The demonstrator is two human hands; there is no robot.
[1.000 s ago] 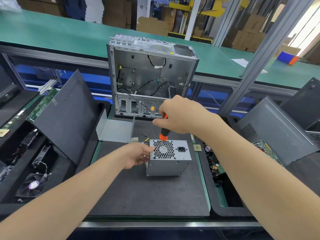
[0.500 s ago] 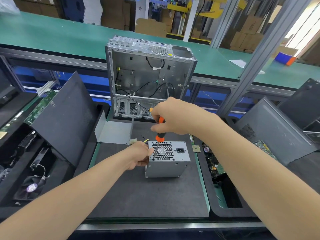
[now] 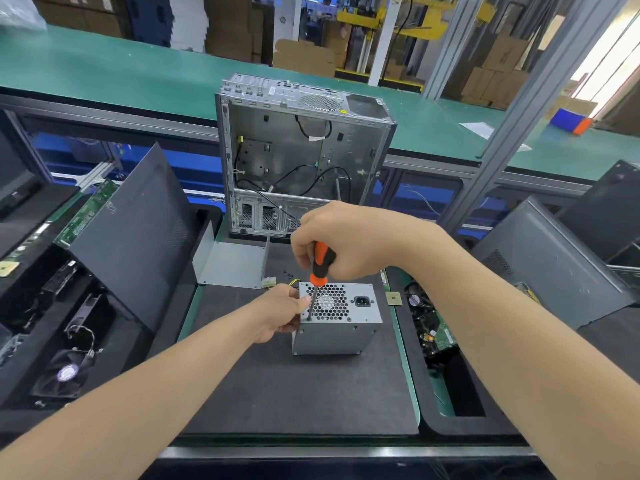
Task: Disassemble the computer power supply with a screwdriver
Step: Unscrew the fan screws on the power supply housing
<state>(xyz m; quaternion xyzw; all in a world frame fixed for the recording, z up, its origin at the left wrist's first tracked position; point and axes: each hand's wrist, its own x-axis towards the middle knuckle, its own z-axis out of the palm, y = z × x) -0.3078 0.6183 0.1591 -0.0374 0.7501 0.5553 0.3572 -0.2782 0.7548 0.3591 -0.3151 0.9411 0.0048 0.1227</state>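
power supply (image 3: 337,336) stands on end on the dark mat of the counter (image 3: 277,393), fan grille up, in front of the open case (image 3: 301,157). we judge this puts the grille screws within reach from above. left hand (image 3: 280,311) wraps its left side, thumb at the top edge, bracing against the turning. right hand (image 3: 343,240) is closed round the orange screwdriver (image 3: 319,271) handle, tip down at the near-left grille corner.

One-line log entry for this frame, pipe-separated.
right hand grips screwdriver | tip on power supply top, near-left corner | left hand holds its left edge
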